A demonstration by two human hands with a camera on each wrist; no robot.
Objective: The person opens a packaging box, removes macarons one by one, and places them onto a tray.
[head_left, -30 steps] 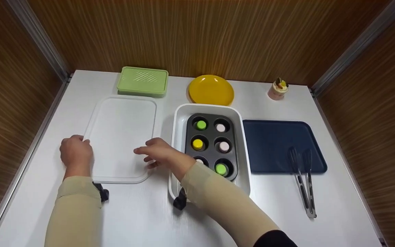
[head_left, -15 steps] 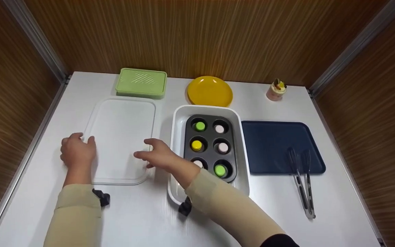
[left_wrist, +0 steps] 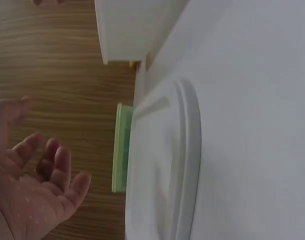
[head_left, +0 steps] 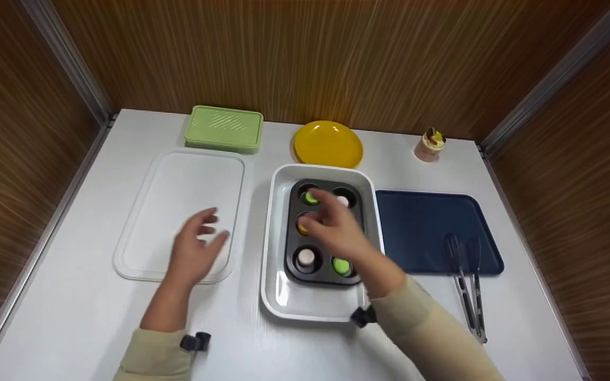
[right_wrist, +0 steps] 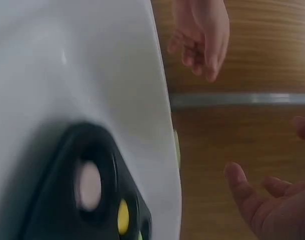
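My left hand (head_left: 196,248) hovers over the front right part of a flat white rectangular lid (head_left: 178,196), its fingers loosely bent around nothing. In the left wrist view that hand (left_wrist: 40,185) is palm-up against the wall, well apart from the lid. Above a dark muffin tin (head_left: 297,275) is my right hand (head_left: 337,227), fingers spread and holding nothing. The tin sits inside a deep white tray (head_left: 278,304). Its cups hold small round-topped pieces, among them a pale pink one (head_left: 306,257) and a green one (head_left: 341,265); the right hand partly covers others.
A green lidded box (head_left: 224,128) and a yellow plate (head_left: 328,144) stand along the back. At the back right is a small dessert cup (head_left: 430,145). Tongs (head_left: 466,296) lie partly over a navy tray (head_left: 416,227) on the right. Wood-grain walls surround the table.
Both hands have moved rightward and up off the white lid: the left from its left edge to over its front right, the right from its right edge to over the muffin tin.
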